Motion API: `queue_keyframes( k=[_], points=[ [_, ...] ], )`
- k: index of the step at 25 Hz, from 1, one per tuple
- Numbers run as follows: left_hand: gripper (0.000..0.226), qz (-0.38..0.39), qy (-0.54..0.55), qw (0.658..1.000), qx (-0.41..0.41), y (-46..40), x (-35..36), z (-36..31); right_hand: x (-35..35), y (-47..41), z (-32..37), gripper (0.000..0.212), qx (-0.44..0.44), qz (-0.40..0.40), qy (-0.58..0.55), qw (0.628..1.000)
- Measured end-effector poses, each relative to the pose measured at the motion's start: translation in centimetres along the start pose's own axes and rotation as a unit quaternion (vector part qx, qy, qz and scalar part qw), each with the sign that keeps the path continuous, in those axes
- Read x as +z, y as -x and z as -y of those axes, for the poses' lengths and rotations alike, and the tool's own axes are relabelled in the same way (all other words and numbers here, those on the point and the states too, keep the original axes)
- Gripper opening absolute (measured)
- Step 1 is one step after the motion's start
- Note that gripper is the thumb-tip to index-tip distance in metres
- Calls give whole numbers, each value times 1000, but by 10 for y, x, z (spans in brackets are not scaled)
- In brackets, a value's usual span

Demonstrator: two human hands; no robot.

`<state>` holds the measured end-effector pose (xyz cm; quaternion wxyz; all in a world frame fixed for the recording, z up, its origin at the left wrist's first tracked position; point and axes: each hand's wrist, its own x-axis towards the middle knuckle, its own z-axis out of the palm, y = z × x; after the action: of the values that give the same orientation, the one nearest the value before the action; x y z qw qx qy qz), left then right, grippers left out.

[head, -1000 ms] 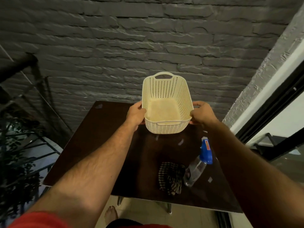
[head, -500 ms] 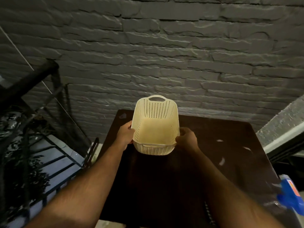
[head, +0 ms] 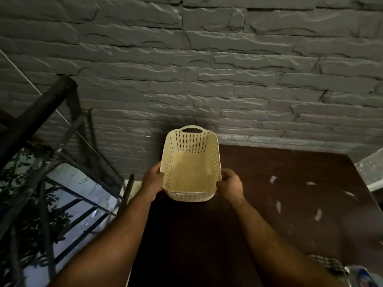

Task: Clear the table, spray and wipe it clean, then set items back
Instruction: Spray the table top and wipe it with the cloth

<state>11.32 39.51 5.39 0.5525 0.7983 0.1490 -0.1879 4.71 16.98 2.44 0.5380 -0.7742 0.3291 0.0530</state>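
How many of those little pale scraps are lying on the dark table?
5 pale scraps show on the table, all on its right half: one nearest the basket, one at, one at, one at, one at. The arms may hide others.

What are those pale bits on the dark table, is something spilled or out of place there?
Several small pale scraps lie scattered on the right part of the dark table; what they are is unclear. The empty cream basket, gripped by the left hand and right hand, juts past the table's left edge.
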Motion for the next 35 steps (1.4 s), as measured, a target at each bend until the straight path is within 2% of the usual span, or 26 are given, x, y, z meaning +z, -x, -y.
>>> queue_keyframes(
  k=[11,35],
  points=[
    [50,-10,-11,1000,-2,-22,-12,9,24,-18,-2,43,-2,-6,-24,1000],
    [49,30,-35,999,-4,-46,-11,11,30,-20,-7,51,13,-20,-22,999]
  ],
)
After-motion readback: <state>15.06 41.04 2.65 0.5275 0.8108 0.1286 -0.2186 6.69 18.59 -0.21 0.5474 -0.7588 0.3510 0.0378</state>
